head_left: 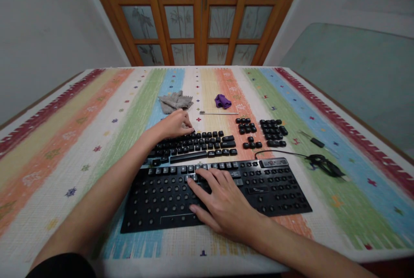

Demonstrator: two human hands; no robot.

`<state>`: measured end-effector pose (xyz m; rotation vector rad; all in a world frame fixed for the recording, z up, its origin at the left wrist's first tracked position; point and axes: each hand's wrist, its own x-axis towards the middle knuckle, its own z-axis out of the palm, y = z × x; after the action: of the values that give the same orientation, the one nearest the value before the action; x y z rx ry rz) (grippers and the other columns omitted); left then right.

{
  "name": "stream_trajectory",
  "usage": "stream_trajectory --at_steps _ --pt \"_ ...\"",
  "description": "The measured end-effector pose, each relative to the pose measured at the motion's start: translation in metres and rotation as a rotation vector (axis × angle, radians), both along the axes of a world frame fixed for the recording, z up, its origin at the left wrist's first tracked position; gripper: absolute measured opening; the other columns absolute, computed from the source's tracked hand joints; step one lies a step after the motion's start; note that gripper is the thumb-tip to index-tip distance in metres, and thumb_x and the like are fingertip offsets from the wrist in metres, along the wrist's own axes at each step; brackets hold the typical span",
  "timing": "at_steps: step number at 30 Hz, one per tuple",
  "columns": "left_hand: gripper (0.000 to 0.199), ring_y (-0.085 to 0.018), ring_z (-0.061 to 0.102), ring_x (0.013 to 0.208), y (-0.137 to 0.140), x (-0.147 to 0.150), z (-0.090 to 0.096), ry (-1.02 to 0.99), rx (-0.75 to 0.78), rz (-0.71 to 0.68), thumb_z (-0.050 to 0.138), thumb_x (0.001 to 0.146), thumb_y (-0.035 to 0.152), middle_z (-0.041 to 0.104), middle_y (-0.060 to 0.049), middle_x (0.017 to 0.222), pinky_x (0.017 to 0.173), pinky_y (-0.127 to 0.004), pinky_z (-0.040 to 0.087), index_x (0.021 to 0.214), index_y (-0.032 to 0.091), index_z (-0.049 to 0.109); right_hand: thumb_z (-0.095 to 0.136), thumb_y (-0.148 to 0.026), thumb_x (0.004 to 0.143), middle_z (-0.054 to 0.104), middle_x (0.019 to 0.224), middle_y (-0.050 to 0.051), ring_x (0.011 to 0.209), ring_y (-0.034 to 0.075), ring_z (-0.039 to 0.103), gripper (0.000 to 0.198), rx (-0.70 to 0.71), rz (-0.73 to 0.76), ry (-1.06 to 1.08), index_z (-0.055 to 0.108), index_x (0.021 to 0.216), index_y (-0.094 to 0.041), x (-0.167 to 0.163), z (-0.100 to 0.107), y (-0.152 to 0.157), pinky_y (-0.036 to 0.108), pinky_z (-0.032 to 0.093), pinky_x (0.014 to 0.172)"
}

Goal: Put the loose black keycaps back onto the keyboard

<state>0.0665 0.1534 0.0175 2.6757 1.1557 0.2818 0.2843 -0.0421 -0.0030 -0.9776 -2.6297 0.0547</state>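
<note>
A black keyboard point(155, 200) lies in front of me, most of its key stems bare, with a row of keycaps along its top edge. My right hand point(226, 202) rests over its middle, fingers spread. Its index fingertip touches a keycap point(194, 177) below that row. Beyond the keyboard, loose black keycaps point(197, 144) are laid out in rows with a long space bar point(188, 157). My left hand point(176, 123) reaches over them, thumb and fingers pinched at a dark keycap point(193, 131) in the far row, partly hidden by the fingers.
Behind the keycaps lie a grey cloth point(174, 102), a purple cloth point(223, 101) and a thin brush point(218, 113). More keycaps point(271, 131) are grouped to the right. A coiled cable point(325, 165) and a wire keycap puller point(317, 142) lie farther right on the striped tablecloth point(365, 183).
</note>
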Motion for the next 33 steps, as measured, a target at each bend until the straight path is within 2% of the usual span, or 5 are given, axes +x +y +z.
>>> stream_trajectory --at_steps 8,15,22,26,33 --pt "0.017 -0.021 0.056 0.090 -0.006 -0.004 0.014 -0.074 0.079 -0.009 0.062 0.086 0.030 0.063 -0.006 0.086 0.086 -0.035 0.045 0.082 0.017 0.072 0.049 -0.044 0.099 0.053 0.136 0.017 0.117 0.031 0.046 0.048 -0.003 -0.008 -0.002 0.053 0.138 -0.017 0.000 -0.001 -0.001 0.047 0.041 0.095" --pt "0.017 -0.018 0.057 0.090 -0.083 -0.025 0.047 -0.237 0.196 -0.067 0.058 0.094 0.032 0.062 -0.004 0.090 0.082 -0.033 0.047 0.092 0.019 0.069 0.050 -0.043 0.099 0.053 0.135 0.017 0.116 0.031 0.046 0.046 -0.003 -0.003 0.024 0.056 0.135 -0.016 0.001 0.003 0.001 0.046 0.041 0.095" --pt "0.012 -0.018 0.055 0.090 -0.142 -0.034 0.018 -0.198 0.152 -0.146 0.057 0.095 0.022 0.061 -0.006 0.096 0.081 -0.034 0.049 0.101 0.016 0.065 0.050 -0.039 0.099 0.053 0.134 0.017 0.114 0.032 0.045 0.044 0.022 -0.027 0.063 0.057 0.134 -0.015 0.000 0.007 0.004 0.047 0.041 0.093" --pt "0.013 -0.019 0.055 0.091 -0.152 -0.035 0.004 -0.166 0.122 -0.144 0.056 0.096 0.024 0.061 -0.007 0.097 0.083 -0.035 0.050 0.101 0.016 0.065 0.050 -0.040 0.099 0.052 0.135 0.016 0.115 0.032 0.045 0.045 0.039 -0.016 0.061 0.055 0.138 -0.018 -0.003 0.007 0.002 0.047 0.040 0.094" --pt "0.014 -0.020 0.056 0.091 -0.157 -0.033 0.002 -0.159 0.100 -0.132 0.053 0.096 0.023 0.061 -0.007 0.097 0.083 -0.036 0.050 0.101 0.017 0.065 0.050 -0.044 0.098 0.050 0.139 0.015 0.117 0.031 0.044 0.048 0.015 -0.012 0.007 0.052 0.141 -0.022 -0.009 0.006 0.003 0.047 0.039 0.096"
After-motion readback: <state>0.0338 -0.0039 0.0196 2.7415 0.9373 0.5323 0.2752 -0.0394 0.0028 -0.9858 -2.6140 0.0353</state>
